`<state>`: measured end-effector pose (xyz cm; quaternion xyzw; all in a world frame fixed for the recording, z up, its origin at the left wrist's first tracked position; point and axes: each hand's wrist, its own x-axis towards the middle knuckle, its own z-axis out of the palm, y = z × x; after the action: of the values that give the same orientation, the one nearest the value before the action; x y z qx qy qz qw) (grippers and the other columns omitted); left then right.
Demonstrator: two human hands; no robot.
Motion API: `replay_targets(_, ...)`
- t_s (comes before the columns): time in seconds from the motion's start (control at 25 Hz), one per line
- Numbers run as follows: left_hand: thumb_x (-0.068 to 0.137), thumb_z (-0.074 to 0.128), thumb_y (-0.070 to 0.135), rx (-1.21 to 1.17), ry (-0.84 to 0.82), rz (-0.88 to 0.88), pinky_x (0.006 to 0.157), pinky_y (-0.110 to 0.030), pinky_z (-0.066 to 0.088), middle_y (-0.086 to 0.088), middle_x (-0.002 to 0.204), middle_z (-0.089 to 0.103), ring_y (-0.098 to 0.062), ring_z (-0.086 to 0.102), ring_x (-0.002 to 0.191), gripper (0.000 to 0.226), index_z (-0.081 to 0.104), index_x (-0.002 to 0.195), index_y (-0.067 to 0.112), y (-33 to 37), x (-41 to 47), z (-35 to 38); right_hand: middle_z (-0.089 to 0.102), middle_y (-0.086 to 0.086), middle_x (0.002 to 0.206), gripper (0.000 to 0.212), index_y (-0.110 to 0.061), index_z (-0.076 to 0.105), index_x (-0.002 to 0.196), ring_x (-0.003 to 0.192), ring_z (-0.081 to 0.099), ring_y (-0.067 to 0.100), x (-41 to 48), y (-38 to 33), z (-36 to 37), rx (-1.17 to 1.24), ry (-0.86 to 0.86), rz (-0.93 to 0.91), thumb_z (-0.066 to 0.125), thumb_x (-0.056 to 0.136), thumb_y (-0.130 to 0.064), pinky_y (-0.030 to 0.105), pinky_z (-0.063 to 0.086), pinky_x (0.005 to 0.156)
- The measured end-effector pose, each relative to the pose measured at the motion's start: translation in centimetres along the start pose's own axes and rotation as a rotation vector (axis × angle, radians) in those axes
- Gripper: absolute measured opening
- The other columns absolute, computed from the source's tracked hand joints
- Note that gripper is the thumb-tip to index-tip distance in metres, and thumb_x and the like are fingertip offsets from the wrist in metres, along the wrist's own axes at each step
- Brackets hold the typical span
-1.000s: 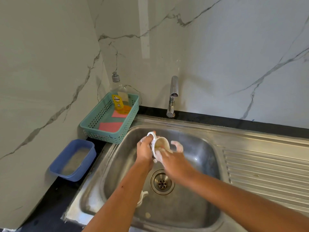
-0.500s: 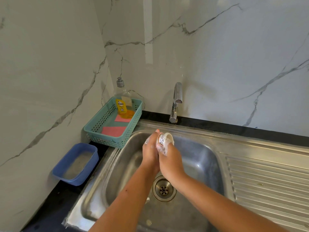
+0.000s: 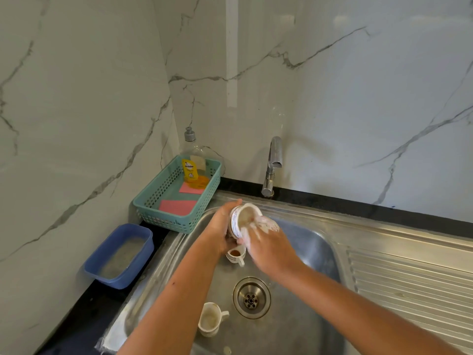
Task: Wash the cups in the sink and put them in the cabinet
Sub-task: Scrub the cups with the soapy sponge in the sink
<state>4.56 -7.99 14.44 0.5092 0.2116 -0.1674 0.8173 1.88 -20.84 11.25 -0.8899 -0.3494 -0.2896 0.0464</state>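
ref: clock directions read from the drain (image 3: 251, 297), with 12 toward the back wall.
left hand (image 3: 221, 228): at 12, above the basin. Fingers are wrapped round the outside of the held cup, clamped on it.
held cup (image 3: 244, 215): white with a patterned outside, clear of the sink floor. It is tipped on its side, mouth facing 3 toward the right hand.
right hand (image 3: 267, 243): forearm comes in from 4. Fingers (image 3: 266, 224) are together, roughly straight and coated in white foam. Tips are pushed into the cup's mouth, pressing inside, not curled round it.
small cup (image 3: 235, 254): upright on the sink floor at 11, directly under the hands. Brown residue inside, handle toward the drain.
third cup (image 3: 210, 319): upright on the sink floor at 8, stained inside, handle pointing to 3. Well apart from the small cup.
sink (image 3: 307, 252): steel, single basin.
draining board (image 3: 409, 278): ribbed steel, at 3.
tap (image 3: 274, 160): at 12, behind the rim, spout over the basin's back edge.
basket (image 3: 176, 224): teal and perforated, at 11, just beside the sink's back-left corner.
soap bottle (image 3: 192, 160): clear with a yellow label, standing in the basket's far end. A little orange liquid sits at the bottom.
pink pads (image 3: 176, 206): two, lying flat in the basket.
blue tub (image 3: 128, 275): at 10 on the black counter (image 3: 76, 324), with cloudy water inside.
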Motion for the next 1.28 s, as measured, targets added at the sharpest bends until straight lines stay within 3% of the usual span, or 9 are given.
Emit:
replay_targets(0.2,0.089,0.061,0.018,-0.024,-0.002,0.352,0.05,-0.021,0.05,-0.004,0.061,0.06,-0.016,0.062,0.057,0.015,0.059,0.077,0.01,-2.6,-2.1,0.8,0.063,0.008,0.1,0.024,-0.01,0.054,0.109,0.096,0.061,0.028,3.0,-4.8,-2.2,1.133,-0.015,1.218,0.044,0.097,-0.028,0.042,0.049,0.085)
replay_targets(0.4,0.092,0.057,0.025,-0.071,0.028,0.112,0.05,-0.024,0.051,-0.004,0.071,0.063,-0.016,0.064,0.055,0.016,0.06,0.086,0.011,-1.8,-2.3,0.7,0.067,0.008,0.095,0.025,-0.006,0.061,0.106,0.086,0.064,0.023,-1.1,-2.3,-0.7,0.471,-0.089,0.313,0.044,0.094,-0.02,0.041,0.053,0.076)
replay_targets(0.64,0.093,0.047,0.015,-0.15,0.13,-0.11,0.049,-0.032,0.054,-0.014,0.058,0.064,-0.027,0.062,0.049,0.025,0.062,0.079,0.002,-0.6,-2.1,1.3,0.071,0.006,0.089,0.015,-0.009,0.068,0.093,0.081,0.067,0.021,-1.4,3.5,-1.8,0.042,-0.151,-0.198,0.062,0.084,-0.019,0.034,0.056,0.079)
replay_targets(0.72,0.094,0.048,0.021,-0.258,0.118,-0.021,0.068,-0.043,0.057,-0.018,0.08,0.07,-0.033,0.067,0.073,0.026,0.065,0.095,0.001,-0.4,-2.0,1.9,0.068,0.009,0.095,0.015,-0.008,0.065,0.1,0.089,0.064,0.024,-0.2,2.2,-2.3,0.19,-0.17,-0.03,0.061,0.089,-0.016,0.041,0.053,0.087)
replay_targets(0.8,0.093,0.052,0.027,-0.317,0.098,0.142,0.08,-0.047,0.056,-0.019,0.097,0.069,-0.035,0.067,0.09,0.031,0.062,0.112,0.004,-0.7,-2.2,2.6,0.064,0.011,0.107,0.025,-0.008,0.057,0.119,0.102,0.059,0.023,1.6,0.1,-3.8,0.665,-0.145,0.487,0.049,0.097,-0.016,0.037,0.046,0.095)
replay_targets(0.88,0.094,0.056,0.029,-0.268,0.055,0.344,0.069,-0.036,0.058,-0.015,0.091,0.069,-0.026,0.07,0.081,0.027,0.06,0.11,0.007,-1.7,-2.7,3.1,0.063,0.005,0.106,0.026,-0.013,0.053,0.121,0.103,0.06,0.02,3.5,-2.0,-4.9,1.148,-0.012,1.048,0.042,0.1,-0.022,0.034,0.048,0.092)
replay_targets(0.96,0.092,0.06,0.024,-0.181,0.033,0.47,0.066,-0.031,0.057,-0.011,0.086,0.069,-0.022,0.069,0.078,0.018,0.059,0.102,0.01,-2.5,-3.3,3.3,0.062,0.001,0.104,0.02,-0.017,0.053,0.112,0.101,0.061,0.017,4.3,-3.2,-5.1,1.236,0.108,1.232,0.041,0.1,-0.028,0.036,0.05,0.092)
replay_targets(1.04,0.089,0.063,0.022,-0.137,0.033,0.494,0.064,-0.03,0.055,-0.008,0.076,0.067,-0.023,0.066,0.074,0.014,0.058,0.095,0.01,-2.2,-3.8,3.2,0.063,0.003,0.101,0.022,-0.016,0.053,0.114,0.098,0.062,0.017,3.6,-3.5,-4.9,1.074,0.12,1.054,0.042,0.099,-0.027,0.035,0.05,0.089)
replay_targets(1.28,0.087,0.058,0.04,-0.253,-0.037,0.086,0.071,-0.038,0.052,-0.017,0.07,0.068,-0.03,0.065,0.069,0.038,0.062,0.093,0.003,-0.4,-4.0,2.5,0.071,0.005,0.095,0.017,-0.01,0.067,0.099,0.084,0.068,0.021,0.0,3.0,-2.9,0.004,0.024,-0.215,0.067,0.082,-0.014,0.045,0.055,0.084)
